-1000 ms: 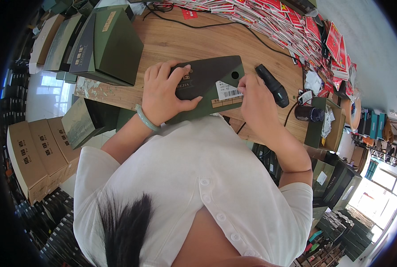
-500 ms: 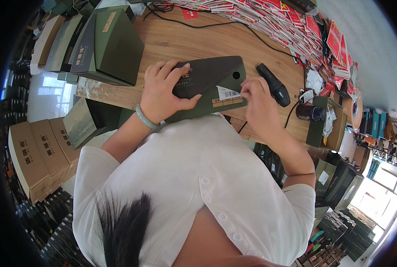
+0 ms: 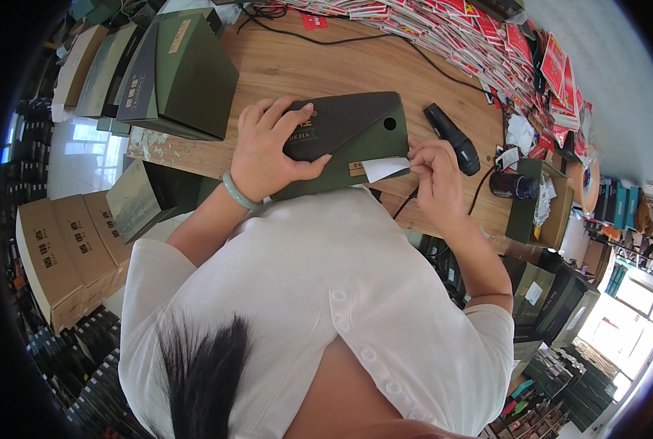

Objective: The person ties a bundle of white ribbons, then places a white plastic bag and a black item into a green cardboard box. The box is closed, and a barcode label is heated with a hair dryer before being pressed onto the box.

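A dark green shoebox-like carton [image 3: 348,132] lies tilted on the table edge against my body, with a brown-black panel and a round black hole on its face. My left hand [image 3: 268,146], a pale bangle at its wrist, rests on the carton's left part with fingers and thumb spread. At the carton's right end, my right hand [image 3: 436,164] pinches the corner of a white paper label [image 3: 385,169]. The label's blank side shows, and it lies over part of a tan strip [image 3: 356,168] on the carton.
A black hair dryer [image 3: 452,139] lies right of the carton, near a dark jar [image 3: 513,185] and an open box [image 3: 553,212]. Red-and-white cards [image 3: 443,36] are heaped at the back. A large green box [image 3: 184,80] stands left. A black cable [image 3: 341,44] crosses the table.
My right hand has drawn the label toward the right and nearer to me. Its barcoded side has turned out of sight, and the blank side now shows. My left hand stays in place.
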Demonstrator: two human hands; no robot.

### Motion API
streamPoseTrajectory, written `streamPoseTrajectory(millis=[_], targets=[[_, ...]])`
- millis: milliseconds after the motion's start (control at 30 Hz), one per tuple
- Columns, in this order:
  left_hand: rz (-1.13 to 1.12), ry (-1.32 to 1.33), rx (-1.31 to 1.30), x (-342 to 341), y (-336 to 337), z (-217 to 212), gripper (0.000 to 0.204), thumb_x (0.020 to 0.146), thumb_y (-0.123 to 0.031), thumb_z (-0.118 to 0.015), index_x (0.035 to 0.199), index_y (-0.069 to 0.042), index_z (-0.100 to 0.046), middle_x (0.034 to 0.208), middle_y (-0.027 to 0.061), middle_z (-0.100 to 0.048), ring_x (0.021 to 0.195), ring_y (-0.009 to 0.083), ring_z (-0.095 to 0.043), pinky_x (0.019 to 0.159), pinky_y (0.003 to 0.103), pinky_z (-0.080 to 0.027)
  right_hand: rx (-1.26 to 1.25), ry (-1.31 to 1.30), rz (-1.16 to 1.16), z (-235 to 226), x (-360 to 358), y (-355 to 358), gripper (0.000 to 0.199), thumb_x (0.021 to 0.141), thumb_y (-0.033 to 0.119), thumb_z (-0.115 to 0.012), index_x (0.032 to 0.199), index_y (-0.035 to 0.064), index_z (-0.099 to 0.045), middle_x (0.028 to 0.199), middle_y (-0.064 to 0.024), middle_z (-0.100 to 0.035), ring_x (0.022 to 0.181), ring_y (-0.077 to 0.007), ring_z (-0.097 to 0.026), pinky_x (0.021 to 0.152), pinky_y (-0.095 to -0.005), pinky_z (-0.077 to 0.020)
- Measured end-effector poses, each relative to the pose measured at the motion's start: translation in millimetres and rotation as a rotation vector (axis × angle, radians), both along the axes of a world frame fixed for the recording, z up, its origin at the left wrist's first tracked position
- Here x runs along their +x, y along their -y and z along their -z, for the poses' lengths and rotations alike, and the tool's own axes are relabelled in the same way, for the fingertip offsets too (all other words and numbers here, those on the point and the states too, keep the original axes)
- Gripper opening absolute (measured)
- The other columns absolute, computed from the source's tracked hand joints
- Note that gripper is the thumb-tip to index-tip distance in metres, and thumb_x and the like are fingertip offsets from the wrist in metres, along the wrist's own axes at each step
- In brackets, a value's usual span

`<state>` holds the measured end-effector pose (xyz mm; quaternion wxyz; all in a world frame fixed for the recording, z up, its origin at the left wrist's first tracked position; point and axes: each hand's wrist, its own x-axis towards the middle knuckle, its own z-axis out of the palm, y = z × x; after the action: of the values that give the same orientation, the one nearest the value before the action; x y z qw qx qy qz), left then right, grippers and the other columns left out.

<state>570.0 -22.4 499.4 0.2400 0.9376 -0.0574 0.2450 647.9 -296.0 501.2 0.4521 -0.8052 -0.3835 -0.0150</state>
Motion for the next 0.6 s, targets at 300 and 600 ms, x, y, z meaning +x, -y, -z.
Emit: streamPoseTrajectory(millis=[300,600], targets=[[-0.035,0.005,0.021,21.6,-5.0,6.0,0.059,0.059,-0.037,-0.08,0.109,-0.009,-0.063,0.111,0.0088,-0.06,0.1,0.0301,-0.052,0.092,0.042,-0.037,0.286,-0.173,0.199,2.1,1.3,8.3,0.015,0.091,-0.007,-0.05,0.103,0.0021,-0.046,0.109,-0.0111,-0.048,0.088,-0.0171,-0.061,0.078,-0.0266,-0.0504],[-0.047,-0.029,-0.099,139.8,50.8,18.7,0.067,0.067,-0.048,-0.077,0.121,-0.014,-0.057,0.121,0.0139,-0.054,0.116,0.0321,-0.047,0.096,0.045,-0.034,0.705,-0.336,0.472,3.3,10.8,11.9,0.033,0.086,-0.003,-0.065,0.111,0.0058,-0.047,0.112,-0.0077,-0.05,0.08,-0.0099,-0.054,0.072,-0.0235,-0.0472]])
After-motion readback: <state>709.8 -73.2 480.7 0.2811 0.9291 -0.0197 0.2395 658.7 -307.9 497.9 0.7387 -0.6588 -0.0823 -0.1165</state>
